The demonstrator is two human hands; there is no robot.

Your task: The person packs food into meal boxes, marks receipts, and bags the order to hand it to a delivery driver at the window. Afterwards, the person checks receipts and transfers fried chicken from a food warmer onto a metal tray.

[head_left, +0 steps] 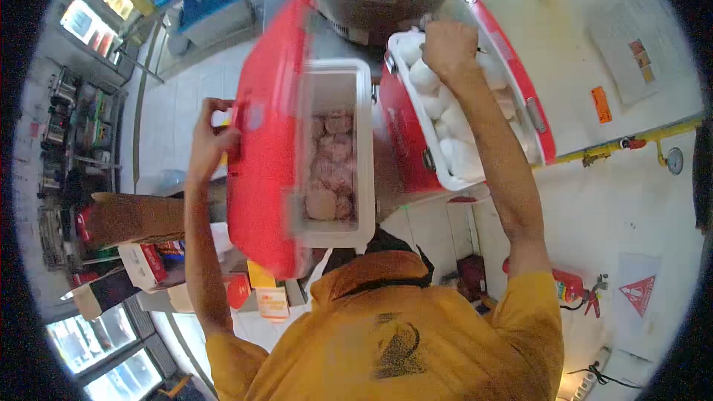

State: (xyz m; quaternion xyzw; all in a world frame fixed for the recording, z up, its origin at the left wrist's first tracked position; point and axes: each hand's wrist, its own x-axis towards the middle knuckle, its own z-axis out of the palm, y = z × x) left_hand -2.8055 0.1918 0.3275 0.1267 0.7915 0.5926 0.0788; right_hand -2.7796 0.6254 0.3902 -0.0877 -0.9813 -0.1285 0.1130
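kitchen all around, with crowded shelving (63, 134) at far left and pale floor tiles (193, 96) nearer in. next, at the outer edge of a red lid (271, 141), left hand (215, 137) narrowed to a pinch, thumb on the near face, fingers curled round the rim. best to grip firmly near mid-edge, as here, and hold the lid steeply tilted, clear of the opening, without letting the weight twist the wrist. just right of left hand, under and beside the lid, left cooler (364, 141), holding brownish round food (323, 204); too blurred to tell about contact between lid and rim. above, a steel cooker (371, 0), near both coolers, so worth keeping knuckles and lid away from it. further right, red right cooler (401, 119), full of white bundles (460, 160). over its far end, right hand (451, 48), fingers curled in close; cannot tell whether closed on a bundle or merely resting there. wise to gather any wrapping high up, lift straight, and spare the neighbours a squeeze. beyond, pale wall (549, 22) with a gauge (674, 160), and lower down a fire extinguisher (568, 286), well apart from right hand.
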